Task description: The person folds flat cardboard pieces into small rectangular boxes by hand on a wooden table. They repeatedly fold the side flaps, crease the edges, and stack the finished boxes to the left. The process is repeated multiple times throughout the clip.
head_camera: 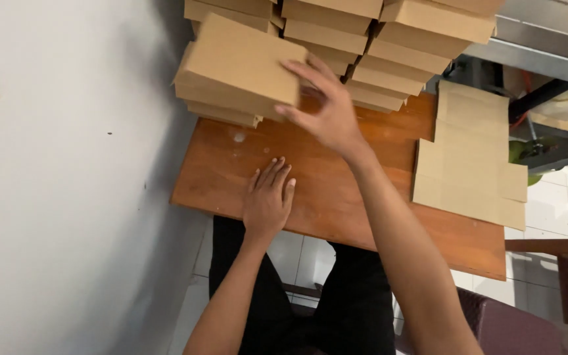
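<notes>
**Folded boxes stacked at the far edge, flat blanks waiting at the right**

A plain white wall (54, 164) fills the left of the view, and a reddish-brown wooden tabletop (336, 190) stands against it over a white tiled floor (547, 204). Along the far edge of the table rise several stacks of folded brown cardboard boxes (369, 59), closely packed and many layers high, so a good share of the folding looks done. At the right end of the table lies a pile of flat, unfolded brown cardboard blanks (468, 158), which hangs slightly over the table's edge; judging by this pile, more boxes remain to be made up, though how many sheets it holds cannot be told.

The top closed brown cardboard box (238, 66) on the far-left stack sits a little askew, turned against the boxes beneath it and overhanging toward the wall. It is shallow and rectangular, plain and unprinted, with crisp edges and its lid shut.

The right hand (327, 108) reaches far across the table with fingers spread, the fingertips and thumb touching the right side of that box rather than closing around it, as if settling it into place. The left hand (267, 197) rests flat and open on the bare wood near the table's near edge, holding nothing.
</notes>
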